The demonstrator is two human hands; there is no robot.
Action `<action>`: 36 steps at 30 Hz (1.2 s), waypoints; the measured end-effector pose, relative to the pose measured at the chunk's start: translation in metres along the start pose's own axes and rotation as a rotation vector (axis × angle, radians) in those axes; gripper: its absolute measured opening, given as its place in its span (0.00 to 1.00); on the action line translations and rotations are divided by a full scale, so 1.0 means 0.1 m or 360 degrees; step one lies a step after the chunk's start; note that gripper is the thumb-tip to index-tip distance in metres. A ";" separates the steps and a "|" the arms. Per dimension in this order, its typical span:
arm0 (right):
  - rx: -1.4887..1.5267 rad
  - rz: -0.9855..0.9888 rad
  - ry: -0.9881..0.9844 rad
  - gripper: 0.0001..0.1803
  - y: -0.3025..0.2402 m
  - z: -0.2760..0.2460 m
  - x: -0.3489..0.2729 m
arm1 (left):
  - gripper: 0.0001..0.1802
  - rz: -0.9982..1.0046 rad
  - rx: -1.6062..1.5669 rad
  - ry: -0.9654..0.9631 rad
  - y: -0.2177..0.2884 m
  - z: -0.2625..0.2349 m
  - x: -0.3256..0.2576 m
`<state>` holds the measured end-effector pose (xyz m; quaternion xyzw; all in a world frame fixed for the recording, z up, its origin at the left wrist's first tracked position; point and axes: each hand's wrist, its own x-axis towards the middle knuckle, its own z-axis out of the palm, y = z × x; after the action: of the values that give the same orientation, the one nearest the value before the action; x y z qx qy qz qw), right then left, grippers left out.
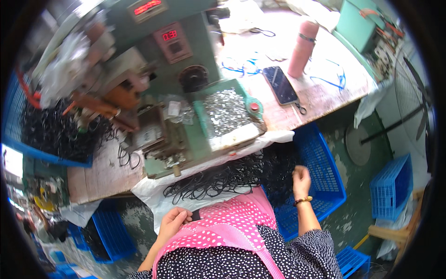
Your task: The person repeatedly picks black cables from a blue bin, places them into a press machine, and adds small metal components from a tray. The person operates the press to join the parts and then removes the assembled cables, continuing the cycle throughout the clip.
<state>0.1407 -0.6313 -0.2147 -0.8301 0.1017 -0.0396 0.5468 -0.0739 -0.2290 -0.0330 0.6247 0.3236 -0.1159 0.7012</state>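
Note:
Near the pink polka-dot apron (pixel 232 218) on my lap, my left hand (pixel 173 225) is closed with the fingertips pressed together. A small dark piece (pixel 196 215) shows beside those fingers; whether they grip it is unclear. My right hand (pixel 301 180), a beaded bracelet on its wrist, is over the blue basket (pixel 331 179) at my right. Its fingers are curled beside a mass of black cords (pixel 279 174), and what they hold is hidden. More looped black cords (pixel 218 182) lie across a white sheet (pixel 155 203) between the machine and my lap.
A green machine (pixel 204 56) with red displays stands ahead, its tray of small metal pieces (pixel 226 111) in front. On the table are a phone (pixel 280 85) and a pink bottle (pixel 303 50). A blue crate of black cords (pixel 55 135) is left; a fan (pixel 409 102) stands right.

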 end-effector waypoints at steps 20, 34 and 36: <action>-0.0904 -0.1915 -0.0649 0.03 -3.42 1.25 0.81 | 0.12 0.0614 0.0283 0.0031 0.44 -0.48 0.14; 0.0593 -0.0705 -0.0866 0.06 -3.06 1.24 0.32 | 0.17 0.1420 0.2623 0.0972 1.09 -1.54 0.75; 0.0786 -0.0574 -0.0802 0.07 -3.09 1.30 0.21 | 0.15 0.1467 0.2381 0.0894 1.14 -1.56 0.83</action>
<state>0.2227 -0.4014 0.0152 -0.6620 -0.1956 0.0466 0.7221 0.0061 -0.0385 0.0068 0.9875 0.0419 0.1516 -0.0129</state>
